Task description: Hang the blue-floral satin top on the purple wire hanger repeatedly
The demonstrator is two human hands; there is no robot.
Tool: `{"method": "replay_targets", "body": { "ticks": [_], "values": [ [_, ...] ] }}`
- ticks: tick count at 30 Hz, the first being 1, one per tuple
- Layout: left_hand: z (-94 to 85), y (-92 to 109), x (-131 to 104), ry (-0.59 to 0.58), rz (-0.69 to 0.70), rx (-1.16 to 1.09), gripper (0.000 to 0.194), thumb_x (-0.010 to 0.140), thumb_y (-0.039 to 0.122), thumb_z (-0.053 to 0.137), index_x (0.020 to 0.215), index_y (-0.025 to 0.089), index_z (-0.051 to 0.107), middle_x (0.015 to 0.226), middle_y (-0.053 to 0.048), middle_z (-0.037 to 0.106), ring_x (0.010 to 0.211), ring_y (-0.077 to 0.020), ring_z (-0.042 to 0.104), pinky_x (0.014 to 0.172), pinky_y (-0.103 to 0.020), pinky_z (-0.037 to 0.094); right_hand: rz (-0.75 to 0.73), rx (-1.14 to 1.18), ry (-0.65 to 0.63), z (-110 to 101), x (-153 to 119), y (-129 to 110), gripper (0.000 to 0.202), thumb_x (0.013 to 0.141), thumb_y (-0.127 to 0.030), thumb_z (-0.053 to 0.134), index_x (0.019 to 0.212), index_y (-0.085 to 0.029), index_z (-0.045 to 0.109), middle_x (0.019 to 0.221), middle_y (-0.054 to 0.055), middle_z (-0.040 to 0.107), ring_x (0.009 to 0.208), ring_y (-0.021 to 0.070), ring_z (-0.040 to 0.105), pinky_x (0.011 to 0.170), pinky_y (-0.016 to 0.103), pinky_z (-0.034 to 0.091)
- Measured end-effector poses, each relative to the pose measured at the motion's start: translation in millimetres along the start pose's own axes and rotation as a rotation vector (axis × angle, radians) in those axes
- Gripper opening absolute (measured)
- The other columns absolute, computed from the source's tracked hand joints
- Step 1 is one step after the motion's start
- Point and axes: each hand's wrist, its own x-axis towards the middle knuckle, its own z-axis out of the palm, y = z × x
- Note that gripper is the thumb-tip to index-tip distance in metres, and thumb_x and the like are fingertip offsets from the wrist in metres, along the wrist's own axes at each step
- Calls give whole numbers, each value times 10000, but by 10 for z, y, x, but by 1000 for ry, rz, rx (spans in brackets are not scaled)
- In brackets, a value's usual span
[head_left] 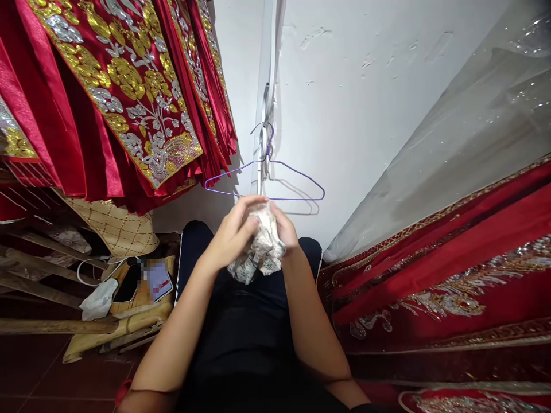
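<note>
Both hands hold a bunched piece of white fabric (263, 246) with a small dark leafy print, above my lap. My left hand (241, 225) grips it from the left, fingers curled over the top and thumb pressed on the cloth. Around its right side closes my right hand (284, 226), its fingertips near the upper edge. What kind of garment or cloth it is cannot be made out in its crumpled state. Just beyond the hands, a thin purple wire hanger (297, 166) hangs bare by its hook against the wall.
Red garments with gold and silver embroidery (142, 86) hang at upper left. To the right are a pale sheer fabric (413, 183) and a red embroidered garment (451, 287). A wooden stool (129, 324) on the left bears phones (160, 281) and a white tissue (98, 299).
</note>
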Motion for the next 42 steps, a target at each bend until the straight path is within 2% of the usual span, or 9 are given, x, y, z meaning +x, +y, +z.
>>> {"method": "replay_targets", "body": {
  "ticks": [6,10,14,17,21,27,33,37,42],
  "values": [
    [-431,-512,68,-381,-361,-43,664,881,759,440,788,169,729,755,-98,681,731,-246,621,716,-345,501,103,-433,-534,-92,-160,-403,207,737,-324,766,847,-163,695,792,30,671,730,168,629,641,258,488],
    [-595,-505,-137,-684,-444,1,558,978,589,431,688,174,663,628,-84,650,649,-216,603,748,-351,488,-132,-556,-295,-328,-137,-709,99,709,-232,706,763,-149,713,734,16,663,672,141,591,614,240,441],
    [-531,-238,-190,-387,-320,-72,215,913,406,645,983,204,650,1062,-109,700,1002,-249,647,910,-360,500,-267,-451,-152,-283,-123,-780,41,693,-210,686,704,-174,670,674,-14,583,616,111,510,583,226,398],
    [-436,-164,-81,-221,-145,11,443,812,315,766,1218,235,608,1272,-107,622,1216,-276,577,1040,-378,457,-201,-443,-280,-119,-139,-731,91,736,-253,677,796,-186,669,715,-17,579,637,113,512,595,223,402],
    [-450,-270,19,-393,-188,140,270,838,387,712,1029,196,706,898,-58,695,884,-253,665,820,-327,530,-201,-534,-258,-176,-95,-720,113,781,-291,639,835,-192,650,742,-11,589,647,123,527,598,228,406],
    [-854,-511,-42,-366,-231,418,283,717,490,777,712,215,714,593,9,625,530,-170,563,529,-241,404,-430,-554,265,-718,330,-604,331,766,-281,629,1086,-202,659,913,49,672,758,165,594,691,262,469],
    [-1311,-769,-86,-449,-420,716,324,599,507,845,557,245,659,469,5,549,399,-152,460,451,-255,287,-262,-753,178,-843,932,1,483,797,-286,530,1262,-217,642,1261,75,665,992,211,617,929,330,467],
    [-1512,-809,-55,-468,-462,898,257,600,444,824,552,263,648,525,-14,593,480,-188,530,524,-263,375,-243,-881,186,-926,991,222,363,744,-198,481,1047,-186,681,1038,57,712,887,204,605,806,285,459],
    [-1583,-674,134,-412,-129,1053,133,743,373,709,717,242,695,1019,-104,717,1083,-321,638,971,-390,457,-354,-939,196,-1106,685,91,255,725,-171,454,868,-190,664,839,25,674,753,181,559,672,256,390]
  ]
}}
